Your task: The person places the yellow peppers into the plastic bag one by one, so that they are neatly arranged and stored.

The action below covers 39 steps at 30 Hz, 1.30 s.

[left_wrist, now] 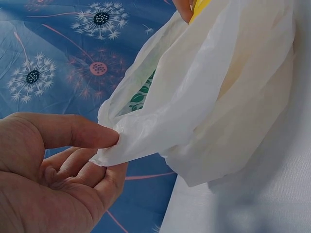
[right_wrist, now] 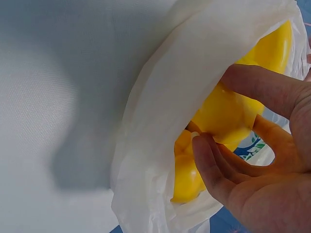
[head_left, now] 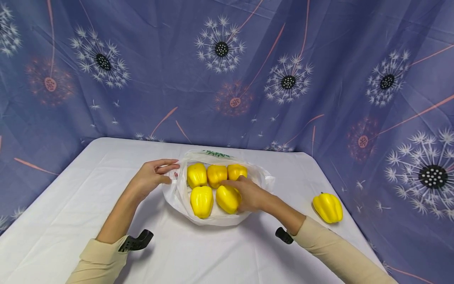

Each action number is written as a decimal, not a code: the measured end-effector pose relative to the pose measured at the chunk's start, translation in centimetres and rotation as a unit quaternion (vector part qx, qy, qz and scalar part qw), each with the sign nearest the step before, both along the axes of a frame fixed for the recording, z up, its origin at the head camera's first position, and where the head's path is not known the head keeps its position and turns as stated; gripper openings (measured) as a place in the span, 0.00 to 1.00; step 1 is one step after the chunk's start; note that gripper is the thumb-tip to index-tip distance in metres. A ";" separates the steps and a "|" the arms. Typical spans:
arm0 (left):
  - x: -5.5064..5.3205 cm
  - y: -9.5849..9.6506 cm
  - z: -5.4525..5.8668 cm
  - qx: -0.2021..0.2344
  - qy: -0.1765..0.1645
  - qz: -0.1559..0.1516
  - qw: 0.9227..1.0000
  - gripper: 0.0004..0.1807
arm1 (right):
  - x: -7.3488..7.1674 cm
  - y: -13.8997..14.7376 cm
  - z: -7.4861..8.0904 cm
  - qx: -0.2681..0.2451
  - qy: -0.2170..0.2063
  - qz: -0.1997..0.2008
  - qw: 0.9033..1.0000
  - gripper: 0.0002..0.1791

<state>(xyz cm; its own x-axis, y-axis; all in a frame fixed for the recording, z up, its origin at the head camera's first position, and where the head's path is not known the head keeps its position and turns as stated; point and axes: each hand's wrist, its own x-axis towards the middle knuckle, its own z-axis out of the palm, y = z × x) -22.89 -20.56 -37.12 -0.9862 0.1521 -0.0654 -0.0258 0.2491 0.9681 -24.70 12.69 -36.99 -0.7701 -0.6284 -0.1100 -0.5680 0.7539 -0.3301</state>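
A white plastic bag (head_left: pixel 217 221) lies with its mouth wide around several yellow bell peppers (head_left: pixel 196 175). At its left side, my left hand (head_left: pixel 150 178) pinches the bag's edge between thumb and fingers, as the left wrist view shows up close. My right hand (head_left: pixel 251 194) reaches over the bag's right side and grips the front right bell pepper (head_left: pixel 227 200), its thumb and fingers on opposite sides of it. In the right wrist view the bag's wall (right_wrist: pixel 155 111) hides part of that pepper.
Another yellow bell pepper (head_left: pixel 328 208) lies outside the bag, near the right edge of the white-covered table (head_left: pixel 198 260). Behind the table hangs a blue curtain (head_left: pixel 159 79) with dandelion prints. Green leaf print (head_left: pixel 217 154) shows on the bag's far rim.
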 end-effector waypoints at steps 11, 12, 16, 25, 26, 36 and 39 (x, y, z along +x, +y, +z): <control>-0.1 -0.1 0.1 -0.002 -0.004 0.001 1.000 0.40 | -0.1 -0.3 0.0 0.004 -0.012 -0.002 1.000 0.54; -0.1 -0.1 0.1 -0.002 -0.003 0.001 1.000 0.40 | -0.1 -0.3 0.1 0.005 -0.012 -0.003 1.000 0.54; -0.1 -0.1 0.0 -0.001 -0.003 0.001 1.000 0.40 | -0.1 -0.4 0.1 0.007 -0.010 -0.008 1.000 0.53; 0.0 -0.1 0.0 -0.004 -0.005 0.001 1.000 0.39 | -0.3 -0.7 0.0 0.005 -0.011 -0.019 1.000 0.49; 0.0 0.0 0.0 -0.004 -0.006 0.001 1.000 0.39 | -0.3 -0.7 -0.1 0.002 -0.009 -0.017 1.000 0.48; 0.0 0.0 0.1 -0.003 -0.009 0.005 1.000 0.40 | -0.3 -0.8 -0.4 -0.014 0.001 -0.017 1.000 0.47; 0.0 0.1 0.1 -0.004 -0.010 0.005 1.000 0.40 | -0.3 -0.8 -0.4 -0.018 0.001 -0.020 1.000 0.47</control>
